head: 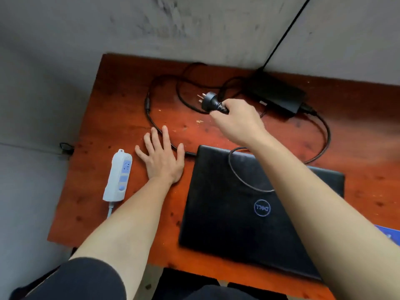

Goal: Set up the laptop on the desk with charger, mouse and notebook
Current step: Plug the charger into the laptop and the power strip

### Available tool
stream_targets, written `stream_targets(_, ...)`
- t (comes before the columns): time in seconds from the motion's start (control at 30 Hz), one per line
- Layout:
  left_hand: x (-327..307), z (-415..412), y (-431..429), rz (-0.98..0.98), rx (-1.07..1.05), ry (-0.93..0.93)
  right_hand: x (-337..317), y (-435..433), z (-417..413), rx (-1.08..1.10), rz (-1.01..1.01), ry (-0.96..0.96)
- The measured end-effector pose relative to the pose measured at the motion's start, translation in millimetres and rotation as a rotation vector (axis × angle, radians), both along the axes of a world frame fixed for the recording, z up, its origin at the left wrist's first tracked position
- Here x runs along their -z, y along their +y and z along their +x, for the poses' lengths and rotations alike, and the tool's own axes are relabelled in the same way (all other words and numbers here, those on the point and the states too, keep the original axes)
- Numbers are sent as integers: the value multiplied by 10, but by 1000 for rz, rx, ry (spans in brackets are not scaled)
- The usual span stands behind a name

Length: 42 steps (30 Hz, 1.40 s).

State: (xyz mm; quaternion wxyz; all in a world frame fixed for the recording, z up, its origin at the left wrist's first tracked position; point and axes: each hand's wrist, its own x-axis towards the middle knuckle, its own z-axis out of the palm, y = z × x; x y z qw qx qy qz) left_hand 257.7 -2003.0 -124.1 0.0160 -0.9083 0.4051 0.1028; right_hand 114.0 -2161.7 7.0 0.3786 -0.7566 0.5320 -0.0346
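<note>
A closed black laptop (236, 215) lies on the reddish wooden desk (121, 109). The black charger brick (279, 93) sits at the back right, its cables looped over the desk and across the laptop lid. My right hand (240, 122) grips the black three-pin charger plug (211, 100), held a little above the desk with its pins pointing left. My left hand (161, 156) rests flat, fingers spread, on the desk left of the laptop, over a stretch of cable. A white power strip (118, 176) lies at the desk's left edge.
A grey wall stands behind the desk, with a black cord (287, 31) running up it. A blue object (389, 233) peeks in at the right edge. The desk's left and front edges drop to a grey floor.
</note>
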Motion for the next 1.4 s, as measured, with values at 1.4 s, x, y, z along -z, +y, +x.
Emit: stream_targets(1.4, -1705, 892, 1534, -519, -140, 342, -412, 1882, 842, -439, -43, -274)
